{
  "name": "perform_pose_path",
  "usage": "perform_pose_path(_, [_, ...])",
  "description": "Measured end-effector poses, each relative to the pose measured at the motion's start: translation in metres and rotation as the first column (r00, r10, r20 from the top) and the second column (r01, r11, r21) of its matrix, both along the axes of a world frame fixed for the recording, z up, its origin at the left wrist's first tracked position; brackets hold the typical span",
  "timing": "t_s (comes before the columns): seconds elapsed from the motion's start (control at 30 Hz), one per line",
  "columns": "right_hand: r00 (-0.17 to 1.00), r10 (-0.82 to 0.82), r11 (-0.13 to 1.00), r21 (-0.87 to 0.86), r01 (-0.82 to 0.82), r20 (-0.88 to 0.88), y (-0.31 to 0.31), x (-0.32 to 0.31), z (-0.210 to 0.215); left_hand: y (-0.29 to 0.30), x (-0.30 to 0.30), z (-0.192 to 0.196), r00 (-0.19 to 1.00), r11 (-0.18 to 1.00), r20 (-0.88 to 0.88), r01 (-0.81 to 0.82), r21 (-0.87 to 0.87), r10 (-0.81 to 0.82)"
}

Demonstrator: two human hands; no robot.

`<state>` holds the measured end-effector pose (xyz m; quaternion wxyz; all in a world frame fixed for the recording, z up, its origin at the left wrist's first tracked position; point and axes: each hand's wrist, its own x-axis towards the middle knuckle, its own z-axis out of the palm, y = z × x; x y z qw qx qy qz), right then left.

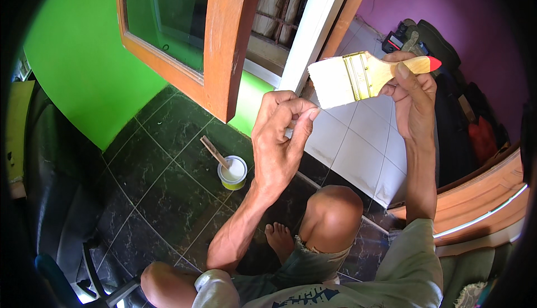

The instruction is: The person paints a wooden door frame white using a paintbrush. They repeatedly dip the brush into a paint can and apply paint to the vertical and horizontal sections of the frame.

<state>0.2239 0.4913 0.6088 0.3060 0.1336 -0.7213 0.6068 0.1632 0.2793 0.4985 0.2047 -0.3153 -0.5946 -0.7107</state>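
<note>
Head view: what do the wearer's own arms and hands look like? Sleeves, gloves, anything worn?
Both hands are bare: no gloves, and no rings or watch that I can see. The left hand and right hand come off lean, uncovered forearms. Short light greyish-green sleeves end above the elbows. No markings on the arms.

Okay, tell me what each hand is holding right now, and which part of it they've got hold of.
The right hand holds a flat paintbrush by its wooden handle, near the red tip. The left hand pinches its fingertips near the bristle corner; whether it grips anything cannot be told.

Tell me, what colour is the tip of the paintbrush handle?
Red, on the paintbrush in the right hand, seen from the head view.
</note>
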Motion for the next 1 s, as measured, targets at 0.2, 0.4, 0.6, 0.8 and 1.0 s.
perform_pose_path(0.2, [1.000, -0.008, 1.000, -0.002, 0.008, -0.006, -0.003, 0.003, -0.002, -0.009, -0.003, -0.012, 0.999, 0.999, -0.024, -0.049, -0.022, 0.049])
perform_pose_path(0.4, [1.000, 0.011, 1.000, -0.013, -0.011, 0.006, -0.003, 0.001, -0.006, -0.005, -0.009, -0.073, 0.987, 0.977, 0.154, -0.006, -0.211, 0.039])
perform_pose_path(0.6, [0.971, -0.114, 0.992, 0.085, 0.098, 0.210, -0.008, -0.026, -0.098, 0.022, 0.011, -0.278, 0.966, 0.565, 0.256, 0.220, -0.795, -0.016])
perform_pose_path(0.8, [0.922, 0.035, 0.984, 0.146, -0.098, 0.386, -0.049, -0.077, -0.249, -0.031, 0.037, -0.412, 0.852, 0.340, 0.510, 0.448, -0.827, 0.119])
perform_pose_path(1.0, [0.837, -0.063, 0.929, 0.339, -0.150, 0.544, -0.096, -0.118, -0.333, -0.076, 0.027, -0.414, 0.703, 0.453, 0.576, 0.388, -0.803, 0.418])
